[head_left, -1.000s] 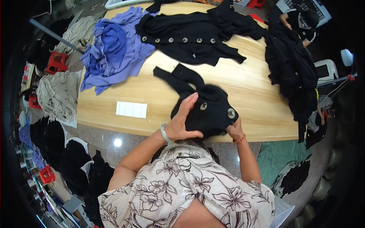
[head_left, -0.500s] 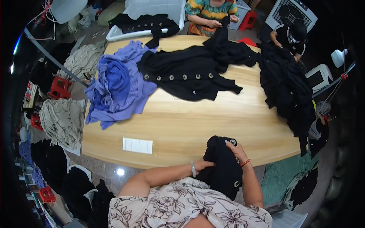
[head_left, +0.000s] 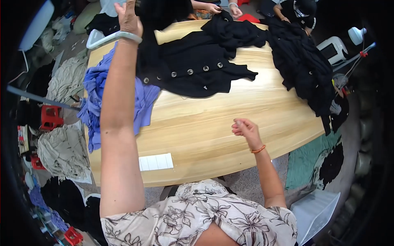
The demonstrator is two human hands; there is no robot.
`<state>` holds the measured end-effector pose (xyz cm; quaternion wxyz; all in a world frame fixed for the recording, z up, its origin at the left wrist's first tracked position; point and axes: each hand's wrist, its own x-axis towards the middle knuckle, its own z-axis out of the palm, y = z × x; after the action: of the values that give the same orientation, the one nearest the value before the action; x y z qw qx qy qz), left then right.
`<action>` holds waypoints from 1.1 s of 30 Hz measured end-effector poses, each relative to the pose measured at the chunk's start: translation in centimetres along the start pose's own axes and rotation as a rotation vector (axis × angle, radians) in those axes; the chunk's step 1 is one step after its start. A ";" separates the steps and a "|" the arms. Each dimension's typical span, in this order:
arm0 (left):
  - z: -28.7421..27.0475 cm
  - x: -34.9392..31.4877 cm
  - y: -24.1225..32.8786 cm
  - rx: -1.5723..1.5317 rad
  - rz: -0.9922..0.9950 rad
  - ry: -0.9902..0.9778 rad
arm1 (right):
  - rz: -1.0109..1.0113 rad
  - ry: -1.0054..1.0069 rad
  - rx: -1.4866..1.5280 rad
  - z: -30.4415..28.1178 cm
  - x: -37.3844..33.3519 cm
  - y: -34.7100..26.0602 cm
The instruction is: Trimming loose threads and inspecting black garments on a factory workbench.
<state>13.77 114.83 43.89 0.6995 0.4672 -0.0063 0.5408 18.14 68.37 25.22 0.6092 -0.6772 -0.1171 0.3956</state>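
Note:
My left hand (head_left: 129, 20) is stretched far forward to the top edge, where the picture cuts part of it off. Its visible fingers are spread. A dark, blurred black garment (head_left: 160, 14) is right beside it, apparently loose in the air. My right hand (head_left: 247, 130) hovers over the near right part of the table, its fingers loosely bent and apart, holding nothing. A black buttoned cardigan (head_left: 193, 78) lies across the far side of the table. Under my left forearm is a heap of purple-blue garments (head_left: 145, 98), partly hidden.
The wooden table (head_left: 197, 131) carries a white sheet with lines (head_left: 158, 162) near its front edge. More black garments (head_left: 301, 65) hang over its right end. Another person's hand (head_left: 213, 8) handles black cloth at the far side. A clear plastic bin (head_left: 316, 215) stands at my right.
The black buttoned garment has left my lap and both hands. My left arm has swung forward to the far left; my right hand has moved forward over the table.

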 end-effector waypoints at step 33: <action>-8.2 -49.9 0.4 1.305 -0.491 -1.150 | -0.248 -0.068 -1.375 -1.8 -1.2 8.4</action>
<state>-11.34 82.83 13.89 0.2802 0.9575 0.0529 -0.0444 15.83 64.31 17.90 0.0791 -0.8779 -0.4365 0.1802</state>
